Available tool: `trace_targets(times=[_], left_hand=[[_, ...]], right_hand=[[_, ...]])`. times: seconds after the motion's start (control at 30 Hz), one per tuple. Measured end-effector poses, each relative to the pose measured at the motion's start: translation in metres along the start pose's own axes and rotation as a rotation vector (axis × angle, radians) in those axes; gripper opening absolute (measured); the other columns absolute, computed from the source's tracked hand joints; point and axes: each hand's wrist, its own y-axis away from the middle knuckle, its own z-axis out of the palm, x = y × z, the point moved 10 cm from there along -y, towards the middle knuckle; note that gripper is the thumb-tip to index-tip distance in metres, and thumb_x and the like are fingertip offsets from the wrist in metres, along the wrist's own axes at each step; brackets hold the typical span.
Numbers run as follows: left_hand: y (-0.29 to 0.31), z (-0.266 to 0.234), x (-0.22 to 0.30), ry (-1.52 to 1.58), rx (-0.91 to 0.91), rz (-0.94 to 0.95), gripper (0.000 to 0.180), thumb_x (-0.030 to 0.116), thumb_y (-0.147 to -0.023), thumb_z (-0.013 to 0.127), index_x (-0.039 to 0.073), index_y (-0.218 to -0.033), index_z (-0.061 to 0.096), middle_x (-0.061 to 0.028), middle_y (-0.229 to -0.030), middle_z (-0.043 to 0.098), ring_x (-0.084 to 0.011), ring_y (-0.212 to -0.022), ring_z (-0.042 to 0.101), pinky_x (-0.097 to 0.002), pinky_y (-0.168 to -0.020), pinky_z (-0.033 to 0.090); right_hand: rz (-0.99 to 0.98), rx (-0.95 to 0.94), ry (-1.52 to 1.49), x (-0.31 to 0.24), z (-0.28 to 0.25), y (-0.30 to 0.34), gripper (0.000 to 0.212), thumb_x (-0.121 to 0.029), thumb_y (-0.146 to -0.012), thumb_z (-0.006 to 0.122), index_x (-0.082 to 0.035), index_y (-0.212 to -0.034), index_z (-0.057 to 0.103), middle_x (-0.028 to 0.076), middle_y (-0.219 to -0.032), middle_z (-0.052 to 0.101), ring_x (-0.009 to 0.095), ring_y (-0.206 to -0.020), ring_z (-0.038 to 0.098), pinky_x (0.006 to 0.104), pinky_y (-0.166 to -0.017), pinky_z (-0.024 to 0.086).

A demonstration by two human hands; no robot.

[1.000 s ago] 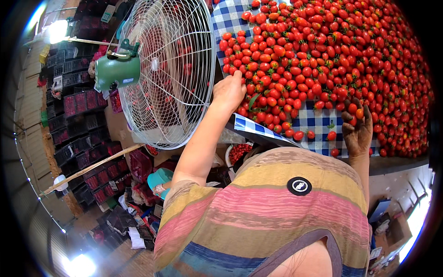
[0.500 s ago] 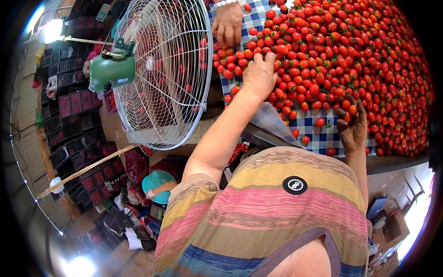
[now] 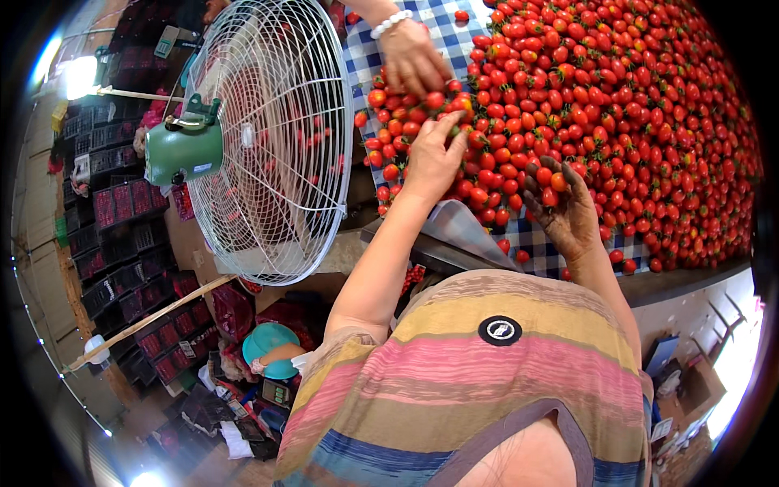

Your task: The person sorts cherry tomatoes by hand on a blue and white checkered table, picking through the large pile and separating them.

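Observation:
Red cherry tomatoes, some with green stems, lie in a large heap on a blue-and-white checked cloth. At the heap's left side my left hand reaches in, its thumb and fingers closing on a cherry tomato that is mostly hidden. My right hand, its fingers darkly stained, is cupped palm up at the near edge and holds several cherry tomatoes. Just beyond my left hand, another person's hand with a white bead bracelet touches the tomatoes, slightly blurred.
A large wire-caged fan with a green motor stands close on the left. Behind it are stacked dark crates, some holding red fruit. A teal basin with a person's arm over it sits lower left. The table edge runs before me.
My right hand has moved left and turned up with tomatoes in it. My left hand has shifted slightly left and down. The other person's hand has moved in over the tomatoes.

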Motion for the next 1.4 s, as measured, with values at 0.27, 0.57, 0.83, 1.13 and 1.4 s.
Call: trace_targets(times=[0.27, 0.57, 0.83, 1.13, 1.4], left_hand=[[0.008, 0.003, 0.132, -0.085, -0.127, 0.422, 0.041, 0.019, -0.087, 0.074, 0.005, -0.124, 0.064, -0.0168, -0.113, 0.066, -0.0356, -0.104, 0.065, -0.0424, -0.091, 0.054], [-0.026, -0.024, 0.03, -0.425, 0.042, 0.211, 0.026, 0.02, -0.09, 0.069, 0.01, -0.113, 0.064, -0.0142, -0.107, 0.062, -0.0335, -0.093, 0.066, -0.0444, -0.077, 0.057], [-0.003, 0.034, 0.05, -0.346, -0.107, 0.257, 0.026, 0.021, -0.09, 0.071, 0.012, -0.114, 0.065, -0.0128, -0.091, 0.067, -0.0328, -0.081, 0.07, -0.0439, -0.07, 0.058], [-0.022, -0.006, 0.111, -0.142, 0.03, 0.458, 0.04, 0.028, -0.087, 0.074, 0.001, -0.116, 0.067, -0.0176, -0.114, 0.067, -0.0371, -0.111, 0.062, -0.0445, -0.1, 0.048], [-0.022, -0.031, -0.051, -0.739, -0.004, -0.054, 0.058, 0.042, -0.094, 0.063, 0.008, -0.14, 0.054, -0.026, -0.153, 0.037, -0.0478, -0.142, 0.033, -0.0646, -0.111, 0.032]], right_hand=[[0.106, -0.004, -0.036, 0.015, -0.008, -0.004, 0.046, -0.042, -0.102, 0.053, -0.011, -0.136, 0.056, 0.014, -0.133, 0.063, 0.029, -0.114, 0.066, 0.0458, -0.082, 0.061], [0.059, -0.189, -0.154, -0.006, -0.019, -0.012, 0.043, -0.039, -0.099, 0.06, -0.01, -0.131, 0.06, 0.014, -0.131, 0.063, 0.03, -0.11, 0.067, 0.042, -0.076, 0.064], [0.083, -0.156, -0.043, 0.002, -0.02, -0.013, 0.046, -0.039, -0.101, 0.056, -0.009, -0.136, 0.055, 0.014, -0.134, 0.062, 0.032, -0.115, 0.066, 0.0488, -0.087, 0.061], [0.134, -0.183, -0.192, 0.012, -0.006, -0.006, 0.056, -0.048, -0.1, 0.055, -0.011, -0.142, 0.052, 0.012, -0.14, 0.057, 0.033, -0.13, 0.055, 0.0503, -0.094, 0.057], [0.086, -0.361, -0.267, -0.006, -0.003, -0.003, 0.053, -0.044, -0.101, 0.055, -0.01, -0.142, 0.052, 0.017, -0.146, 0.052, 0.036, -0.132, 0.052, 0.0491, -0.089, 0.06]])
